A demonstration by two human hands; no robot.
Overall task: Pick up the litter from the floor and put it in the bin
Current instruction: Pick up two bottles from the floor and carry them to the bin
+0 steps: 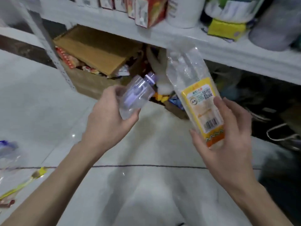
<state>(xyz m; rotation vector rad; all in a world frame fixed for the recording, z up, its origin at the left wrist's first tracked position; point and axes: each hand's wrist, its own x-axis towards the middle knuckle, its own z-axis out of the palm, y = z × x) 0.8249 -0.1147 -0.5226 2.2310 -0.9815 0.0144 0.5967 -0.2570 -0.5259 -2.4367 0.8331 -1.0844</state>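
Note:
My left hand grips a clear plastic bottle with a purple cap and label, tilted with the cap pointing up and right. My right hand holds an empty clear wrapper with a yellow printed panel, a QR code and a barcode, standing upright. Both are held above the white tiled floor, in front of an open cardboard box filled with wrappers under the shelf. More litter lies on the floor at the left: a clear bag with blue print and a yellow-edged wrapper.
A white metal shelf runs across the top with boxes, a white tub and a yellow packet on it. Under it on the right are dark bags and a white-handled bag. A shelf post stands left of the box.

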